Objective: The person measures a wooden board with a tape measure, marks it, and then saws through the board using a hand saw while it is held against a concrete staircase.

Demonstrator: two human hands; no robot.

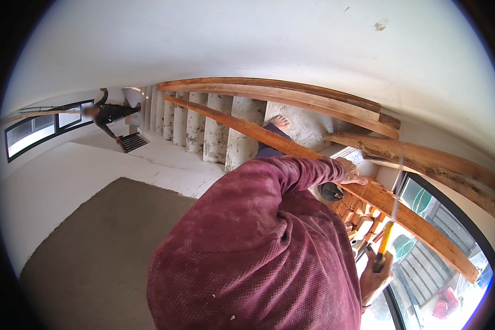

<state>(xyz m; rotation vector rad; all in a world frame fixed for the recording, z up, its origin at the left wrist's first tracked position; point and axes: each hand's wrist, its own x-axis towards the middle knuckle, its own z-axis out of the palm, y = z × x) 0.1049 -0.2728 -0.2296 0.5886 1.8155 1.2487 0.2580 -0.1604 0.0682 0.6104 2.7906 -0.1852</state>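
Note:
A long wooden board (423, 231) slants from the stairs at upper left down past the window at lower right. My left hand (351, 171), in a maroon sleeve, rests on the board with its fingers over the edge. Beside the board's lower side, my right hand (376, 278) is closed round the yellow and black handle of a handsaw (386, 239). The saw's thin, pale blade points up across the board and looks partly smeared. My left arm and clothing fill the middle of the view and hide part of the board's surroundings.
Stained stairs (214, 132) run behind the board, where a bare foot (281, 122) shows. More timbers (291, 91) lie along the wall, with thick beams (423, 157) at right. Bricks (363, 220) lie below. Far left, another person (113, 113) holds a dark slatted object (132, 142).

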